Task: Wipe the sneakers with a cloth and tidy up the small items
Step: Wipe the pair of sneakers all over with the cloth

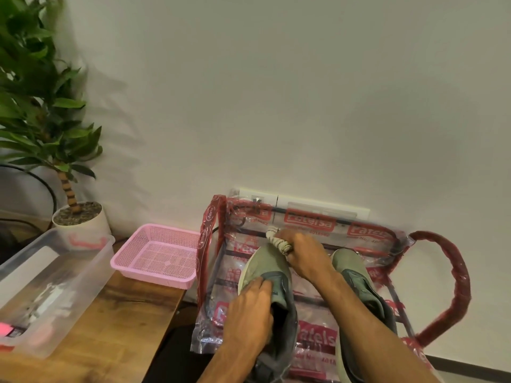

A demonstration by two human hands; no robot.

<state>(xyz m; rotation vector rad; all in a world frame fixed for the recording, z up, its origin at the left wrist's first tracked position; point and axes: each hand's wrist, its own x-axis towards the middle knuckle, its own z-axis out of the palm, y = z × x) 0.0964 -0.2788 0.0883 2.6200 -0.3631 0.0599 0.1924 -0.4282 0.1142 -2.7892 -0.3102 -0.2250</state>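
Wiping step in hand. Left hand [249,310] grips the collar of the olive-green fabric sneaker [262,265] on the plastic-wrapped red rack shelf [307,221]; right hand [307,258] clenches a rolled beige cloth [279,243] at its toe. Next, likely — sweep toe to heel, then the second olive sneaker [351,264] just beside.

Two bare forearms reach forward from the lower edge of the frame, uncrossed. The left hand [249,308], knuckles up, grips a sneaker [264,268] at its opening, fingers curled over the tongue. The right hand [305,257], farther forward, is fisted around a rolled cloth [278,242].
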